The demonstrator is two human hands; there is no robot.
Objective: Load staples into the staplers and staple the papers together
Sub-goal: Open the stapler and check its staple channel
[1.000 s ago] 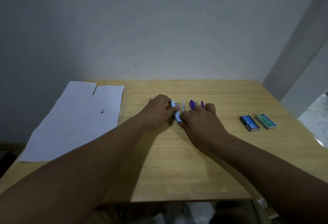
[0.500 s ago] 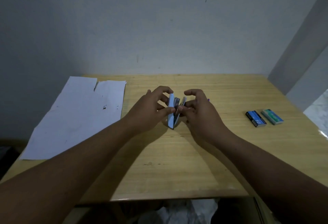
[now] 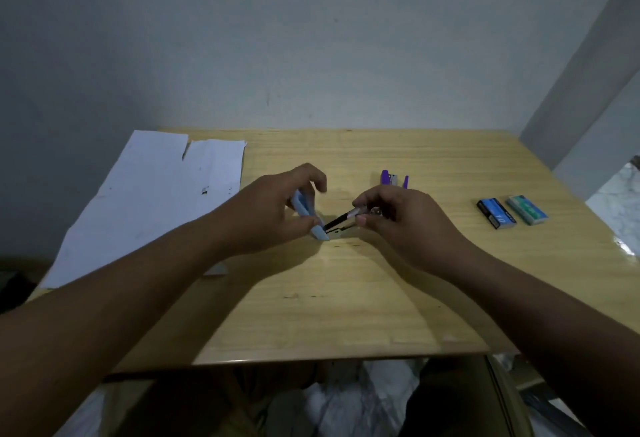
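Note:
A light blue stapler (image 3: 309, 217) is held just above the middle of the wooden table (image 3: 346, 298), swung wide apart. My left hand (image 3: 277, 208) grips its blue plastic top. My right hand (image 3: 398, 218) pinches the metal arm (image 3: 341, 220) and pulls it to the right. A purple stapler (image 3: 393, 178) lies on the table just behind my right hand. White papers (image 3: 149, 201) lie spread at the left of the table. Two staple boxes lie at the right, one blue (image 3: 496, 213) and one green (image 3: 527, 209).
A grey wall stands right behind the table's far edge. The table's front edge is near my body, with cloth and dark shapes below it. A pale marbled floor shows at the far right.
Both hands lifted the blue stapler off the table and pulled its halves apart. My right hand moved right, uncovering the purple stapler behind it.

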